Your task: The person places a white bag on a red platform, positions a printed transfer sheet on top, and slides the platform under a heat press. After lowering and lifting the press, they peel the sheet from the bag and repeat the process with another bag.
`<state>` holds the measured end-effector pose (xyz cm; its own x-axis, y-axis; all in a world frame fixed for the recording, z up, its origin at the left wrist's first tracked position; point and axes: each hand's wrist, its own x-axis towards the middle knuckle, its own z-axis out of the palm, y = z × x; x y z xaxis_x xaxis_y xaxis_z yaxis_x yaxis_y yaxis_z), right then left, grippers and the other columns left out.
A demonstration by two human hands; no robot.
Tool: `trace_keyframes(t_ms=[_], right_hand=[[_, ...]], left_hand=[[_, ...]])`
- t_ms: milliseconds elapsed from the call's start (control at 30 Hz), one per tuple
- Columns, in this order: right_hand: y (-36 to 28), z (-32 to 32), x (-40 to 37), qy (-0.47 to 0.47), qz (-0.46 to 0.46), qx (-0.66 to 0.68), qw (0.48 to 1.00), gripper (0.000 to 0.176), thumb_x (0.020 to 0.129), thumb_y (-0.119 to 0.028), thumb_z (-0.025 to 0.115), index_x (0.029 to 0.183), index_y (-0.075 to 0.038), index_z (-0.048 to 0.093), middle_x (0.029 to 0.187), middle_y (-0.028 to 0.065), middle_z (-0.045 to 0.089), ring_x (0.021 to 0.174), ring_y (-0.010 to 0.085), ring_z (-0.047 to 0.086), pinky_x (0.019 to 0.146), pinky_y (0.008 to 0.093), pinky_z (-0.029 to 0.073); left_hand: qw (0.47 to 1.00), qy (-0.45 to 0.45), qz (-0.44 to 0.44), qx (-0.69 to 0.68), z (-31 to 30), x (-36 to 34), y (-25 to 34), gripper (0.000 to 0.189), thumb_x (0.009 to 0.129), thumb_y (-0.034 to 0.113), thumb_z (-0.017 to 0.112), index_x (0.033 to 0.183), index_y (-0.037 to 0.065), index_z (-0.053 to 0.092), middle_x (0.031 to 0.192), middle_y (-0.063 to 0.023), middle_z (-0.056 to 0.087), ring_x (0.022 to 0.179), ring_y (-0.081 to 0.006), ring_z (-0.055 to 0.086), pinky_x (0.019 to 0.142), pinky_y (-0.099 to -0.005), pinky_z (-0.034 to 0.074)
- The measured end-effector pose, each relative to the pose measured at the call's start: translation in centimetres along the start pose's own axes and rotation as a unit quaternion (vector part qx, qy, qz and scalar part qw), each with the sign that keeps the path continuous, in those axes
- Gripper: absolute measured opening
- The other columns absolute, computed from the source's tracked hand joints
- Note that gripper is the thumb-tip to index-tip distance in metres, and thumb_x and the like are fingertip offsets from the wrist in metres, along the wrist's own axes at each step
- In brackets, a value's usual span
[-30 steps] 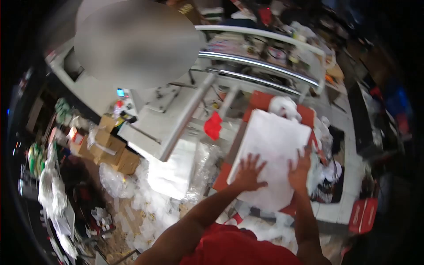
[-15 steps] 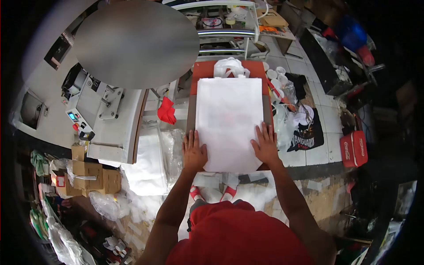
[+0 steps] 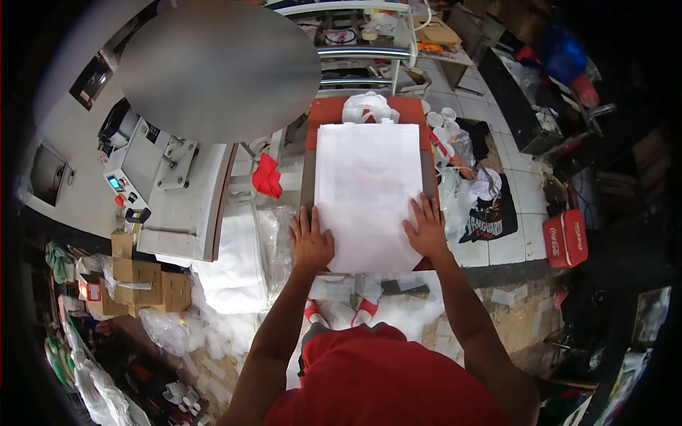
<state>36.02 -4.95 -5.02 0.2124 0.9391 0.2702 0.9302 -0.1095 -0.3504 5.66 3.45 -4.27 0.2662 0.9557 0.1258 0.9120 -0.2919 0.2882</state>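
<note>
A white fabric carrier bag (image 3: 368, 163) lies flat on a reddish-brown board (image 3: 405, 106), its handles (image 3: 371, 108) bunched at the far end. A faint darker patch shows through the bag's middle. At the bag's lower left edge, my left hand (image 3: 311, 241) rests flat with its fingers spread. My right hand (image 3: 428, 231) lies on the lower right edge, fingers also stretched out. Neither hand grips anything. What lies beneath the bag is hidden.
A heat press machine (image 3: 153, 167) stands at left on a table. Beside the board are a red cloth (image 3: 267, 176) and stacked white sheets (image 3: 231, 263). Plastic wrap, cups (image 3: 447, 115) and a black printed bag (image 3: 494, 216) lie right, near a red cooler bag (image 3: 566, 239).
Both hands stay at the bag's lower edges with almost no movement. The faint patch in the bag's middle looks slightly clearer. The whole view has shifted a little.
</note>
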Motion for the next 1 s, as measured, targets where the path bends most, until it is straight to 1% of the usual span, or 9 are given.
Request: trace_keyframes(t_ms=[100, 267, 333, 433, 600, 700, 833, 933, 1000], right_hand=[[-0.5, -0.7, 0.4, -0.014, 0.011, -0.003, 1.000, 0.065, 0.087, -0.041, 0.062, 0.143, -0.011, 0.047, 0.153, 0.0162, 0.035, 0.141, 0.0451, 0.028, 0.109, 0.0648, 0.025], [-2.7, -3.1, 8.4, -0.051, 0.094, -0.076, 0.991, 0.046, 0.082, -0.040, 0.065, 0.113, -0.006, 0.067, 0.132, 0.0147, 0.052, 0.128, 0.0402, 0.043, 0.103, 0.0607, 0.033], [-2.6, -2.8, 15.2, 0.076, 0.091, -0.038, 0.992, 0.040, 0.081, -0.040, 0.067, 0.101, -0.006, 0.072, 0.123, 0.0127, 0.058, 0.125, 0.0377, 0.045, 0.102, 0.0580, 0.034], [-3.0, -2.8, 24.7, 0.072, 0.080, -0.020, 0.994, 0.049, 0.084, -0.049, 0.063, 0.108, -0.007, 0.072, 0.125, 0.0130, 0.060, 0.126, 0.0362, 0.045, 0.104, 0.0584, 0.030], [-3.0, -1.3, 31.3, -0.233, 0.182, -0.126, 0.947, 0.076, 0.084, -0.072, 0.049, 0.123, -0.010, 0.068, 0.138, 0.0127, 0.057, 0.136, 0.0341, 0.041, 0.109, 0.0586, 0.023], [-2.4, 0.1, 31.3, -0.147, 0.137, -0.158, 0.967, 0.080, 0.082, -0.075, 0.050, 0.124, -0.009, 0.067, 0.136, 0.0124, 0.059, 0.136, 0.0341, 0.043, 0.109, 0.0587, 0.022], [-2.1, -0.6, 31.0, -0.228, 0.152, -0.124, 0.954, 0.067, 0.081, -0.068, 0.058, 0.118, -0.013, 0.071, 0.129, 0.0109, 0.063, 0.132, 0.0330, 0.047, 0.108, 0.0586, 0.022], [-4.2, -3.4, 28.4, -0.157, 0.106, -0.059, 0.980, 0.039, 0.080, -0.046, 0.069, 0.103, -0.015, 0.074, 0.118, 0.0092, 0.068, 0.126, 0.0293, 0.050, 0.106, 0.0590, 0.025], [-5.5, -4.1, 24.3, 0.103, -0.119, 0.041, 0.987, 0.013, 0.077, -0.024, 0.072, 0.088, -0.017, 0.074, 0.110, 0.0070, 0.067, 0.115, 0.0275, 0.053, 0.102, 0.0590, 0.027]], left_hand=[[0.986, -0.005, 0.139, 0.094, -3.3, 1.4, 2.9, 0.067, 0.089, 0.034, 0.057, 0.149, 0.012, 0.038, 0.157, -0.0199, 0.026, 0.144, -0.0478, 0.021, 0.116, -0.0599, 0.019], [0.974, -0.152, 0.167, -0.033, -2.2, 3.2, 6.6, 0.073, 0.082, 0.043, 0.068, 0.145, 0.017, 0.043, 0.156, -0.0171, 0.029, 0.143, -0.0473, 0.022, 0.113, -0.0638, 0.022], [0.969, -0.190, 0.156, 0.003, -2.1, 3.6, 7.0, 0.077, 0.080, 0.047, 0.072, 0.145, 0.019, 0.042, 0.155, -0.0166, 0.029, 0.143, -0.0472, 0.023, 0.112, -0.0657, 0.024], [0.968, -0.200, 0.152, 0.011, -2.2, 3.8, 7.2, 0.080, 0.076, 0.049, 0.077, 0.142, 0.018, 0.045, 0.152, -0.0162, 0.030, 0.141, -0.0476, 0.024, 0.108, -0.0673, 0.030], [0.971, -0.189, 0.149, 0.009, -1.8, 3.6, 7.0, 0.082, 0.077, 0.049, 0.076, 0.144, 0.018, 0.042, 0.150, -0.0164, 0.030, 0.141, -0.0476, 0.025, 0.107, -0.0668, 0.031], [0.970, -0.193, 0.145, 0.007, -1.9, 3.8, 7.0, 0.081, 0.078, 0.049, 0.076, 0.144, 0.018, 0.042, 0.151, -0.0163, 0.029, 0.141, -0.0478, 0.025, 0.108, -0.0664, 0.030], [0.968, -0.208, 0.137, 0.010, -2.2, 3.9, 7.3, 0.079, 0.078, 0.048, 0.076, 0.144, 0.019, 0.042, 0.152, -0.0158, 0.029, 0.141, -0.0478, 0.025, 0.108, -0.0662, 0.029], [0.968, -0.211, 0.133, 0.011, -2.1, 4.0, 7.3, 0.079, 0.079, 0.048, 0.076, 0.144, 0.019, 0.042, 0.152, -0.0154, 0.029, 0.141, -0.0477, 0.025, 0.108, -0.0662, 0.029], [0.968, -0.210, 0.134, 0.010, -2.0, 4.0, 7.3, 0.079, 0.078, 0.048, 0.076, 0.143, 0.019, 0.042, 0.152, -0.0153, 0.029, 0.141, -0.0476, 0.026, 0.108, -0.0663, 0.029]])
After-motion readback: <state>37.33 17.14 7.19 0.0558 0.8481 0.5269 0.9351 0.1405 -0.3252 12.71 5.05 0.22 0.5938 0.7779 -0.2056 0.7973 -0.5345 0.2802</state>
